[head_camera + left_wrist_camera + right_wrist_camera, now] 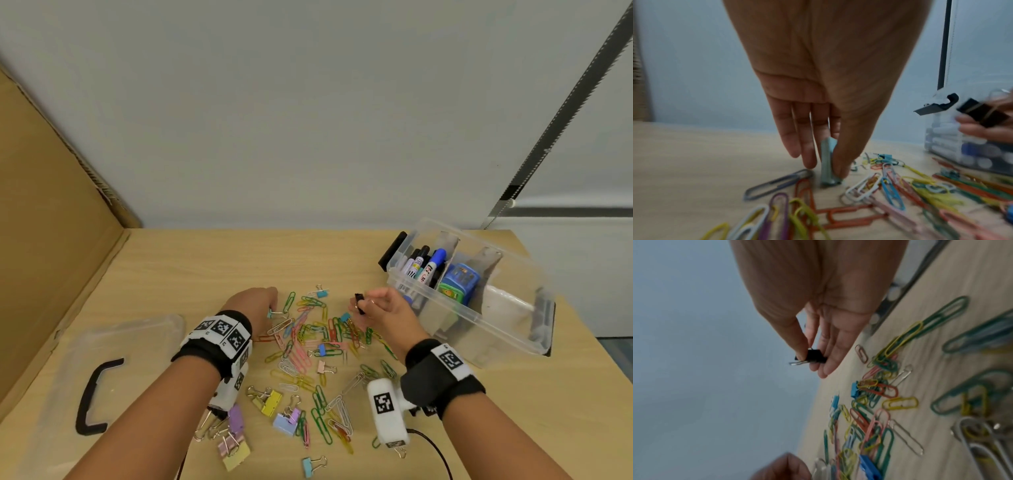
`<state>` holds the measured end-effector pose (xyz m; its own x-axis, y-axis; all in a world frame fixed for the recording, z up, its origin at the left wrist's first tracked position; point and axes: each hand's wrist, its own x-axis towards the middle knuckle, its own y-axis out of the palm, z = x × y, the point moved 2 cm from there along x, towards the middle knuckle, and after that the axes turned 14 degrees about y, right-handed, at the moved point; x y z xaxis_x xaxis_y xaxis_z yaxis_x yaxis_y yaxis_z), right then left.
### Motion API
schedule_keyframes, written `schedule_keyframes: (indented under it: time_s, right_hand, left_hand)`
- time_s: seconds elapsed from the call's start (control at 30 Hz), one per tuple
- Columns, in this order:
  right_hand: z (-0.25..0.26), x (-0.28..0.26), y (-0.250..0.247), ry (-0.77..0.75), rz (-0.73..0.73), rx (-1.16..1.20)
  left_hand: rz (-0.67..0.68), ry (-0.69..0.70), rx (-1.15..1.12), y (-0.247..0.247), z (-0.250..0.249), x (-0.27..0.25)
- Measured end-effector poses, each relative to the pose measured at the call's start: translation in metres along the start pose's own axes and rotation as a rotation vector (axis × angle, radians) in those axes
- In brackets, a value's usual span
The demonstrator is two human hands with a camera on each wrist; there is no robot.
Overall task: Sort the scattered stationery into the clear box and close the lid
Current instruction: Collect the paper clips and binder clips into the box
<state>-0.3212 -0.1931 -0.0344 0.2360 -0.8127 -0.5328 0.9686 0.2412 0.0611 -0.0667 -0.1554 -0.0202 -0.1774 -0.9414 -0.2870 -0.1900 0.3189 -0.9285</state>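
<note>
A: What is the biggest thing in front of you?

B: The desk [212,260], pale wood, with a cardboard sheet [51,240] standing along its left side. On the far right of the desk sits the clear box [507,322], open, split into compartments. The markers [426,265] stand in its left compartment and a blue and green item, which I cannot identify, sits in the middle one.

A: And the lid?

B: The lid [113,346] lies flat at the near left, well apart from the box, its black handle [94,397] facing up.

A: What is still loose?

B: A heap of coloured paper clips [308,342] is spread across the middle of the desk between my arms. Pastel binder clips [270,401] lie nearer to me, yellow, purple and blue among them.

A: Your grips?

B: My left hand [824,81] reaches down at the left edge of the heap, thumb and fingers closed in a narrow grip on a light blue binder clip [828,164] that touches the desk. My right hand [818,308] is raised above the right side of the heap, just beside the box, with a black binder clip [815,356] pinched between thumb and fingers, clear of the desk.
</note>
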Motion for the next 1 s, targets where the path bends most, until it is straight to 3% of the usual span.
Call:
schedule_keyframes:
  time_s: [0.1,0.23,0.33,0.4,0.5,0.6,0.7,0.87,1.0]
  right_hand:
    - [-0.003,-0.004,-0.007,0.086,0.093,0.251]
    - [-0.005,-0.008,-0.008,0.149,0.072,0.265]
    - [-0.001,-0.012,0.0,0.199,0.136,0.276]
    - [0.002,-0.013,0.005,0.2,0.144,0.14]
    - [0.004,-0.007,0.009,0.103,0.037,-0.308]
    - [0.004,0.002,0.014,-0.072,-0.105,-0.759]
    - [0.002,0.011,0.023,-0.093,-0.173,-1.088]
    - [0.007,0.02,0.031,-0.089,-0.23,-1.272]
    - [0.012,0.019,0.029,-0.096,-0.215,-1.194]
  left_hand:
    - [-0.112,0.027,-0.141,-0.007,-0.007,0.002]
    - [-0.2,0.102,-0.281,-0.013,-0.028,0.017]
    - [-0.185,0.17,-0.28,-0.014,-0.047,0.031]
    - [-0.126,0.181,-0.236,-0.01,-0.054,0.037]
    - [-0.06,0.149,-0.204,-0.004,-0.053,0.038]
    - [-0.078,0.134,-0.191,0.0,-0.047,0.028]
    - [-0.128,0.085,-0.214,0.0,-0.037,0.017]
    - [-0.267,0.002,-0.376,-0.008,-0.022,0.013]
    - [-0.28,-0.001,-0.436,-0.017,-0.018,0.022]
